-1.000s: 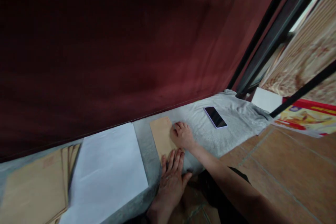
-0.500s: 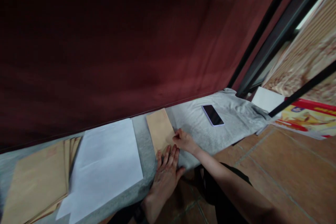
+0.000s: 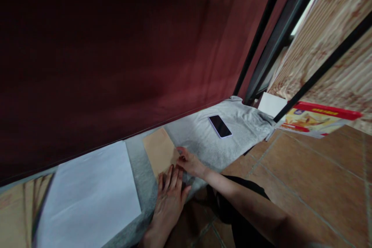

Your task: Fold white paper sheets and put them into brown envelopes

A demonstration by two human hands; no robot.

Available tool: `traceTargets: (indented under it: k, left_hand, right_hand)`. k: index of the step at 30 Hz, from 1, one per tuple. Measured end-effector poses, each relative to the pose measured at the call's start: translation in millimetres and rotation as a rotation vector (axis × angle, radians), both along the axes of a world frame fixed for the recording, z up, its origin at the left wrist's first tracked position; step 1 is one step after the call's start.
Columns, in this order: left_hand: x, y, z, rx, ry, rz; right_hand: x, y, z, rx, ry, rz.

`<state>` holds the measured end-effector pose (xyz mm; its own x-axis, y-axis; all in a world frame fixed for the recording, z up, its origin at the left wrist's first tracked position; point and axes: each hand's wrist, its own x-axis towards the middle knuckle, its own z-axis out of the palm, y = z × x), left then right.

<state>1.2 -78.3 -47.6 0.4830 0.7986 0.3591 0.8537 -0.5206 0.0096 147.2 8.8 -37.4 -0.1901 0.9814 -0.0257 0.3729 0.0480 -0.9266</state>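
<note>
- Left hand [image 3: 171, 195] lies palm down, fingers slightly spread, over the near end of a brown envelope [image 3: 161, 149]; this flat weight probably stops the paper sliding on soft cloth.
- Right hand [image 3: 188, 162] is curled, its fingertips at the envelope's right edge, just beyond the left hand's fingers; whether they pinch the paper or only press it, I cannot tell. Working so close to the pressing hand likely limits buckling.
- The envelope lies flat and slightly slanted on the desk, its far end uncovered, so most of its face shows.
- Grey cloth [image 3: 194, 133] covers the desk, smooth under the envelope and wrinkled toward the far right end.
- White paper [image 3: 93, 190] lies flat to the left, apart from the envelope, perhaps to leave the hands room.
- More brown envelopes [image 3: 14, 211] lie fanned beyond its left side, seemingly within reach.
- A phone [image 3: 220, 126] rests screen up to the right, well clear of both hands.
- Dark red fabric [image 3: 130, 66] rises behind the desk.
</note>
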Motion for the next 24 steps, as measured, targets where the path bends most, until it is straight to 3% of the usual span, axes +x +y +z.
traceTargets:
  k: [4,8,16,24]
  left_hand:
    - [2,2,7.1,0.036,-0.052,-0.012]
    - [0,5,12.4,0.041,-0.093,-0.009]
    - [-4,6,5.8,0.003,-0.172,-0.022]
    - [-2,5,7.4,-0.077,-0.247,-0.029]
  right_hand:
    - [3,13,-4.0,-0.120,0.378,-0.071]
    - [24,31,4.7,-0.085,0.482,-0.184]
    - [103,50,22.5,0.005,0.395,-0.397]
    - [154,53,18.2,0.076,0.080,-0.578]
